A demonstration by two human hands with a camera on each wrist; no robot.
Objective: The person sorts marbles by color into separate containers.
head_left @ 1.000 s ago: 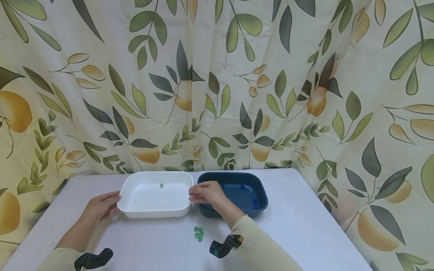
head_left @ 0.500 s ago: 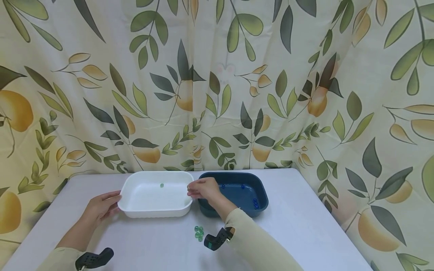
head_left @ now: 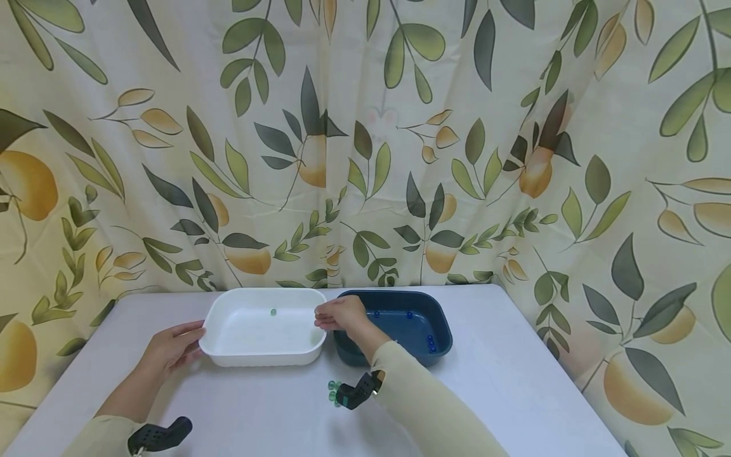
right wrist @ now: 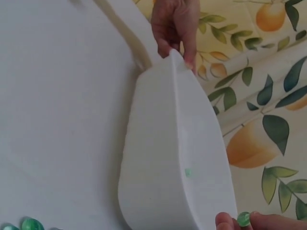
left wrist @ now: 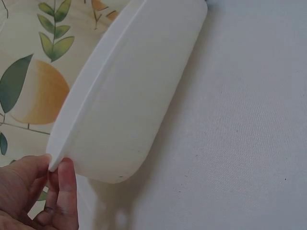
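Observation:
A white plastic tub stands on the table with one green marble inside. My left hand pinches the tub's left rim between thumb and fingers, clearly seen in the left wrist view. Over the tub's right end is my right hand, which in the right wrist view pinches a green glass marble between thumb and fingertip. Several more green marbles lie together on the table in front, partly hidden behind the right wrist camera.
A dark blue tub stands right of the white one, holding several blue marbles; my right forearm covers part of it. Behind the white table hangs a curtain printed with fruit and leaves.
My right hand has risen slightly and shifted left from between the tubs to above the white tub's right rim. Its wrist camera now covers part of the green marbles. The left hand stays put.

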